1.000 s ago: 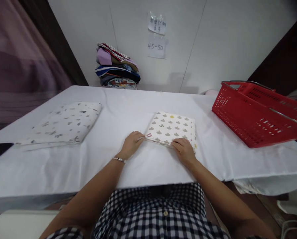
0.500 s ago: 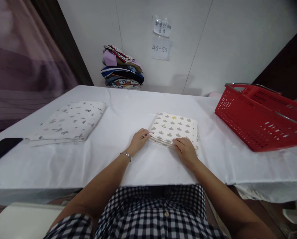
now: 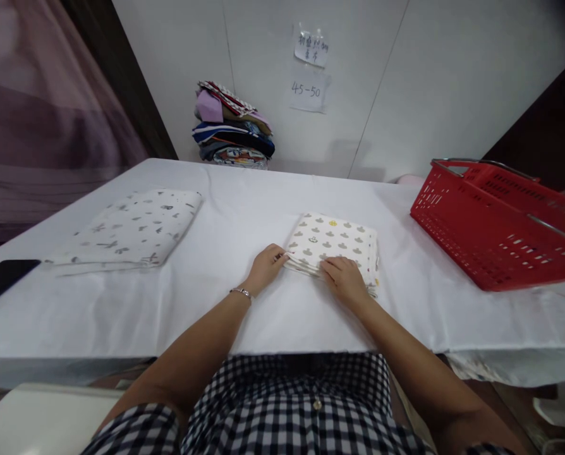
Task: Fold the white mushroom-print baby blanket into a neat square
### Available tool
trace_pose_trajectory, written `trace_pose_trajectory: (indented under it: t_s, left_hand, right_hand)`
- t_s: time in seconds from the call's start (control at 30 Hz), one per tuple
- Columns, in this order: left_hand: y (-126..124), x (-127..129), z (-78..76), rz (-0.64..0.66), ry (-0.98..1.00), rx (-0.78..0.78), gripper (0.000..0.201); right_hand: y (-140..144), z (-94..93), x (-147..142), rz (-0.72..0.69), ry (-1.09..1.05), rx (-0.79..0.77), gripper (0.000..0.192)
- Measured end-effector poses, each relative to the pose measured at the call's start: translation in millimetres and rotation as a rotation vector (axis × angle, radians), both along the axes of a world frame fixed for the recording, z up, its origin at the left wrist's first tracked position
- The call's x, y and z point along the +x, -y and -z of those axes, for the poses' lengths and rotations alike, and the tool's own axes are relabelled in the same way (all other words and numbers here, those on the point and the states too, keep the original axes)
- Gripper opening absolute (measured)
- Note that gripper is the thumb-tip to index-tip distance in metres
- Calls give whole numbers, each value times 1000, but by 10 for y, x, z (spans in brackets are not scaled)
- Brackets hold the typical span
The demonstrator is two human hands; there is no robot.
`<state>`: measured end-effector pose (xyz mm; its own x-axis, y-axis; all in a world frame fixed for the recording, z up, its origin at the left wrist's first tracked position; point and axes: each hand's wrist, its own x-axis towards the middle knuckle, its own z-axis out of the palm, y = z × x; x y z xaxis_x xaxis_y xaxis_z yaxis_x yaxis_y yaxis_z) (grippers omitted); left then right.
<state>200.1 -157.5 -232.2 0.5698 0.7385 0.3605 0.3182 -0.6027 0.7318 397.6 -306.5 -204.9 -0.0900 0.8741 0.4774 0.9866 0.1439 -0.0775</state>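
Note:
A white cloth (image 3: 330, 235) with a grey print and a few yellow motifs lies folded into a thick rectangle in front of me. My left hand (image 3: 266, 266) pinches its near left corner between thumb and fingers; a bracelet is on that wrist. Along the near edge, my right hand (image 3: 343, 278) grips the layers with its fingers on top, and its thumb is mostly hidden. Further left lies a second folded white cloth (image 3: 143, 224) with scattered grey shapes, touched by neither hand.
A red plastic basket (image 3: 495, 221) with metal handles stands on the right of the white-covered table (image 3: 244, 208). At the left edge lies a flat black object (image 3: 5, 278). Behind the table is a stack of folded fabrics (image 3: 235, 129), and paper signs (image 3: 309, 90) hang on the wall.
My right hand has slid a little left along the near edge of the folded cloth. My left hand keeps its pinch at the corner.

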Motion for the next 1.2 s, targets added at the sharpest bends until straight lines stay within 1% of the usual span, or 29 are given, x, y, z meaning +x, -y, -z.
trace_pose_trajectory:
  t_s: [0.1, 0.23, 0.37, 0.53, 0.63, 0.73, 0.87, 1.03, 1.2]
  left_hand:
    - [38, 2, -10, -44, 28, 24, 13]
    - [97, -6, -18, -115, 44, 36, 4]
    - [158, -19, -46, -96, 24, 84, 7]
    - [205, -62, -70, -53, 1, 124, 7]
    - [224, -88, -68, -42, -30, 189, 11]
    - [251, -96, -75, -42, -131, 299, 15]
    - [290, -75, -87, -107, -316, 412, 18]
    - [313, -20, -84, -160, -459, 418, 22]
    - [344, 48, -119, -187, -573, 396, 23]
  right_hand:
    - [-97, -24, -66, -15, 7, -5, 22]
    - [-160, 23, -103, -45, -12, -6, 22]
    - [-141, 62, -102, -60, -43, 4, 21]
    - [-119, 50, -111, -61, -68, 9, 22]
    - [-117, 49, -115, -57, -70, 8, 23]
    - [-115, 62, -111, -51, -71, 8, 23]
    - [-107, 73, -109, -48, -86, -2, 23]
    - [-92, 64, -116, -49, -100, -12, 24]
    - [-90, 55, -121, -47, -90, -16, 25]
